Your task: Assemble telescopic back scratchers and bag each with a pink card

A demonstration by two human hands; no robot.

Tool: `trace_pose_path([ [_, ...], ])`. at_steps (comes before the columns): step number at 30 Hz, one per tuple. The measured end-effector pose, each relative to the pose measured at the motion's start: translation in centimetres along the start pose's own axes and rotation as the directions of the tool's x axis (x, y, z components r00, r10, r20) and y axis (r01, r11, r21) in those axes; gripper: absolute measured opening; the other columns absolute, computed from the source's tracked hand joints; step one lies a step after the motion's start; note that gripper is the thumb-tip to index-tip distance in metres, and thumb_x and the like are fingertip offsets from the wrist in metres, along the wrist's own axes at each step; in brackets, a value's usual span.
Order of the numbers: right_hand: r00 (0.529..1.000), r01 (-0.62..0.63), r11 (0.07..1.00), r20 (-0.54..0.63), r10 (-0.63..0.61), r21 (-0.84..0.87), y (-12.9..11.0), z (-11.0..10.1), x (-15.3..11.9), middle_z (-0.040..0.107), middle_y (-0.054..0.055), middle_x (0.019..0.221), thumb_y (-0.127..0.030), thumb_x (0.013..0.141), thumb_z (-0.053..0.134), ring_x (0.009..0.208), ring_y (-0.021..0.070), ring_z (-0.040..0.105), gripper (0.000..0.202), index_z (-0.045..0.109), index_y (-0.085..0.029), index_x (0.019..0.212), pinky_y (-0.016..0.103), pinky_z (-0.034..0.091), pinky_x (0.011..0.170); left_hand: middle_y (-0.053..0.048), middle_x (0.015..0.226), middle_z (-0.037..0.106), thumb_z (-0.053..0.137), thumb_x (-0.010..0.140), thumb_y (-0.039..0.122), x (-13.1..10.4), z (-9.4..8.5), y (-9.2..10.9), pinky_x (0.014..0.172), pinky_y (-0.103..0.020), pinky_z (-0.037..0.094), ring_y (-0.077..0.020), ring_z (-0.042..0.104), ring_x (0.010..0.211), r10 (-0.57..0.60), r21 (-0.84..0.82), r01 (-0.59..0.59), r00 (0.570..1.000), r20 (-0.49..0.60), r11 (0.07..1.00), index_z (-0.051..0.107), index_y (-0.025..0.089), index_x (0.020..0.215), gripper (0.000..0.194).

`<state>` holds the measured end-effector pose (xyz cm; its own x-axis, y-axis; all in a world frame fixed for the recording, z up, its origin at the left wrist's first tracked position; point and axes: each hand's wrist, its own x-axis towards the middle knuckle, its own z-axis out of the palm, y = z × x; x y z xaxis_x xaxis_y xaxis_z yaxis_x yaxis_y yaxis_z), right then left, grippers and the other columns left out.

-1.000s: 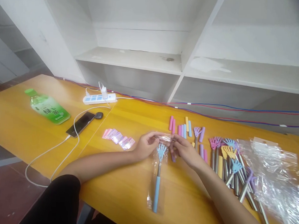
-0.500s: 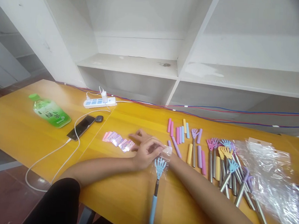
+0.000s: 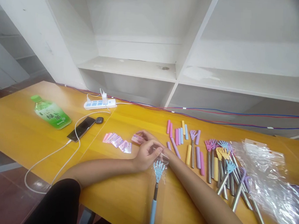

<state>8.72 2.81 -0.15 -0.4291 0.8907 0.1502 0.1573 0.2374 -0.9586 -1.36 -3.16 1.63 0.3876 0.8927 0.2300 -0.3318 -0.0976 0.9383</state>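
Observation:
My left hand [image 3: 147, 154] is closed on the upper end of a clear plastic bag [image 3: 165, 157]. Inside the bag lies a back scratcher [image 3: 158, 171] with a light blue claw, a metal neck and a blue grip. Reaching across behind it, my right hand [image 3: 148, 136] pinches a small pink card [image 3: 137, 138]; its fingers are partly hidden by my left hand. Just left of that card, a fanned row of pink and purple cards [image 3: 117, 141] lies on the table.
Coloured grip sleeves [image 3: 188, 155] and several unwrapped back scratchers [image 3: 222, 162] lie to the right, beside a pile of clear bags [image 3: 267, 168]. A green bottle [image 3: 51, 112], phone [image 3: 81, 128], power strip [image 3: 99, 103] and white cable [image 3: 77, 135] occupy the left. Shelving [image 3: 131, 68] stands behind.
My right hand has lifted a card from the right end of the row. My left hand stays at the bag's top, whose upper edge has folded down a little.

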Motion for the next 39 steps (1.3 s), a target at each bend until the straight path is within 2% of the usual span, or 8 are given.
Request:
trace_pose_path([
  [5,0.994,-0.091,0.992,-0.045,0.095,0.086,-1.3,-4.1,-3.0,0.068,0.004,0.104,-0.049,0.088,0.068,0.09,0.0188,0.066,0.058,0.058,-0.021,0.139,0.03,0.056,0.077,-0.004,0.093,0.065,0.064,0.099,0.049,0.3,0.0,0.3,0.065,-0.027,0.057,-0.0114,0.065,0.066,0.028,-0.003,-0.028,1.0,0.008,1.0,0.059,0.018,0.1,0.032],
  [11,0.91,-0.104,0.989,-0.392,0.137,0.105,-1.0,-7.8,-6.4,0.063,0.0,0.087,-0.049,0.086,0.07,0.072,0.0144,0.061,0.039,0.051,-0.021,0.106,0.027,0.05,0.068,-0.006,0.1,0.06,0.064,0.099,0.048,1.7,-1.0,0.3,0.089,-0.032,0.053,-0.0179,0.061,0.095,0.162,0.267,-0.129,0.981,-0.107,0.955,0.065,0.018,0.093,0.031],
  [14,0.854,-0.053,0.994,-0.513,0.092,0.09,-1.4,-8.7,-7.0,0.064,0.001,0.092,-0.052,0.087,0.072,0.078,0.0157,0.062,0.046,0.05,-0.023,0.115,0.028,0.051,0.072,-0.004,0.097,0.06,0.066,0.097,0.049,2.7,-1.7,-0.5,0.091,-0.031,0.05,-0.0173,0.06,0.094,0.121,0.29,-0.062,0.975,-0.187,0.955,0.067,0.018,0.093,0.032],
  [18,0.828,0.069,0.997,-0.559,-0.037,0.035,-1.9,-7.3,-7.7,0.065,0.006,0.1,-0.048,0.095,0.069,0.088,0.0178,0.064,0.037,0.054,-0.023,0.117,0.031,0.055,0.078,-0.003,0.095,0.064,0.075,0.089,0.053,3.4,-2.2,-1.6,0.087,-0.033,0.055,-0.0175,0.066,0.09,-0.07,0.08,0.092,0.968,-0.241,0.993,0.065,0.017,0.095,0.038],
  [22,0.868,0.17,0.985,-0.475,-0.146,0.007,-1.7,-4.9,-8.5,0.063,0.007,0.101,-0.043,0.1,0.064,0.088,0.0181,0.066,0.025,0.05,-0.023,0.097,0.034,0.059,0.081,-0.004,0.092,0.07,0.08,0.085,0.053,3.6,-2.3,-1.9,0.089,-0.034,0.056,-0.0183,0.07,0.089,-0.169,-0.041,0.164,0.961,-0.217,0.986,0.064,0.017,0.095,0.041],
  [27,0.868,0.181,0.921,-0.384,-0.315,-0.346,-1.3,-4.1,-8.6,0.066,0.007,0.103,-0.033,0.103,0.06,0.097,0.0198,0.065,0.011,0.059,-0.023,0.106,0.036,0.056,0.085,-0.003,0.092,0.071,0.078,0.087,0.052,3.8,-2.4,-2.4,0.085,-0.029,0.055,-0.0158,0.069,0.087,-0.192,-0.055,0.184,0.955,-0.225,0.981,0.065,0.017,0.093,0.038],
  [31,0.812,0.072,0.888,-0.491,-0.317,-0.454,-0.8,-4.5,-8.4,0.067,0.007,0.106,-0.035,0.103,0.06,0.09,0.0195,0.062,0.026,0.061,-0.024,0.127,0.036,0.052,0.082,-0.003,0.092,0.071,0.083,0.082,0.051,3.8,-2.2,-2.9,0.085,-0.031,0.058,-0.0167,0.071,0.087,-0.277,-0.175,0.243,0.937,-0.214,0.954,0.063,0.017,0.092,0.04],
  [39,0.803,0.036,0.922,-0.538,-0.256,-0.384,-0.4,-4.9,-8.2,0.064,0.006,0.096,-0.039,0.101,0.064,0.085,0.0182,0.058,0.018,0.065,-0.021,0.098,0.033,0.047,0.075,-0.007,0.09,0.076,0.09,0.075,0.044,4.0,-1.9,-3.0,0.085,-0.039,0.062,-0.0215,0.076,0.085,-0.366,-0.341,0.303,0.92,-0.137,0.89,0.06,0.015,0.086,0.043],
])
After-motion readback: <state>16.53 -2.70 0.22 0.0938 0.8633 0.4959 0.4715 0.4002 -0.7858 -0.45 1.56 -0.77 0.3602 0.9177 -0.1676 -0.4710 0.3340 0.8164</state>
